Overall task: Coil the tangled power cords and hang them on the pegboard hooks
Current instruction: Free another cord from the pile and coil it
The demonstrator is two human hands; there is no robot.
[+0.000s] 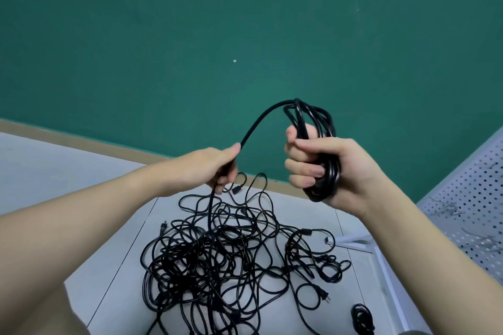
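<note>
Teal green wall (190, 35) fills most of what we see, with a pale grey floor (89, 247) below it and a tan strip of baseboard where they meet. On the floor there's a big tangled pile of black power cords (217, 261), loops going everywhere, a couple of plugs poking out at the edges. A small, already coiled cord (362, 317) sits apart from the mess, down near the bottom right.

Up in front of the wall, our right hand (334, 171) has its fingers wrapped tight round a coiled bundle (321, 149) of black cord, several loops sticking out above and below the fist. From the top of that bundle one strand (258, 119) arches over to our left hand (215, 166), which grips it with curled fingers and thumb, and then it drops straight down into the pile.

Over on the right edge there's a white pegboard (468, 215), tilted in our view, with a few thin wire hooks on it.
</note>
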